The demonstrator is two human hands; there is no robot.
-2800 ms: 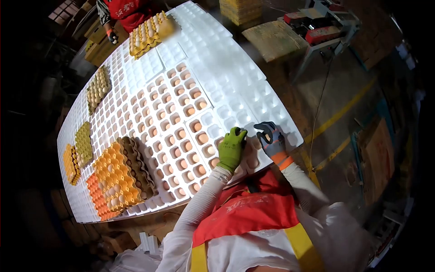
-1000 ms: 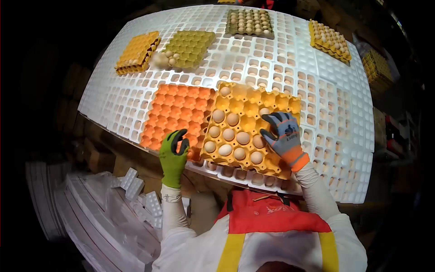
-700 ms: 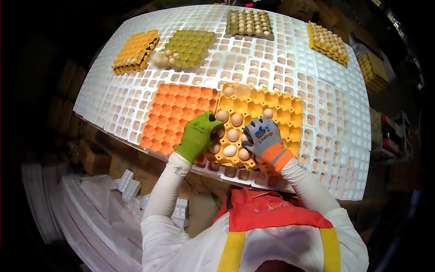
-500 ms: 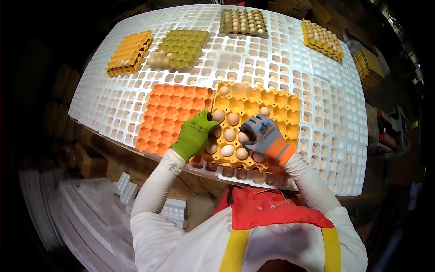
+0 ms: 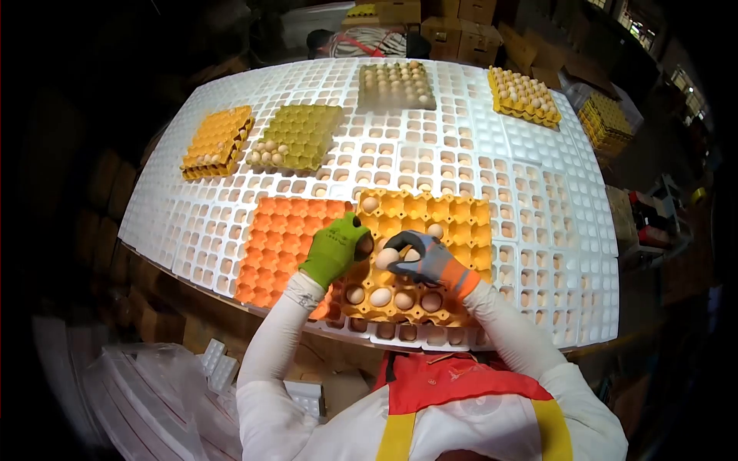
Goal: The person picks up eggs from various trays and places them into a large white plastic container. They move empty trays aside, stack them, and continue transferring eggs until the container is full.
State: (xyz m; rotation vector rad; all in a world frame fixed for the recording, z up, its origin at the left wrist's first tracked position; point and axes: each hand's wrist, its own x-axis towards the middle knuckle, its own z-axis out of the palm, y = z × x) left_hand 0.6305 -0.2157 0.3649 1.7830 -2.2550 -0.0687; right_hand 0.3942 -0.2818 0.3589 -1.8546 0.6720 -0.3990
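My left hand [image 5: 332, 250], in a green glove, curls round a shaded brown egg [image 5: 364, 247] at the left side of the yellow egg tray [image 5: 461, 206]. Above the same tray, my right hand [image 5: 434, 265], in a grey and orange glove, grips a pale egg [image 5: 387, 259] at its fingertips. Another egg [image 5: 413, 254] shows between its fingers. Several eggs sit in the tray's near row, including a white egg [image 5: 380, 297]. One brown egg [image 5: 370, 204] lies in the far left corner, and another egg [image 5: 435, 230] beyond my right hand.
An orange tray [image 5: 280, 238] without visible eggs adjoins on the left. White foam trays [image 5: 538, 261] with eggs in their cells cover the table. Farther back are an olive tray [image 5: 304, 134], a yellow tray stack [image 5: 219, 142], a dark tray [image 5: 396, 84] and a yellow egg-filled tray [image 5: 526, 96].
The view has tilted up, so everything sits lower. Eggs from the yellow tray's middle rows have left their cells, and my right hand now lifts eggs between its fingers.
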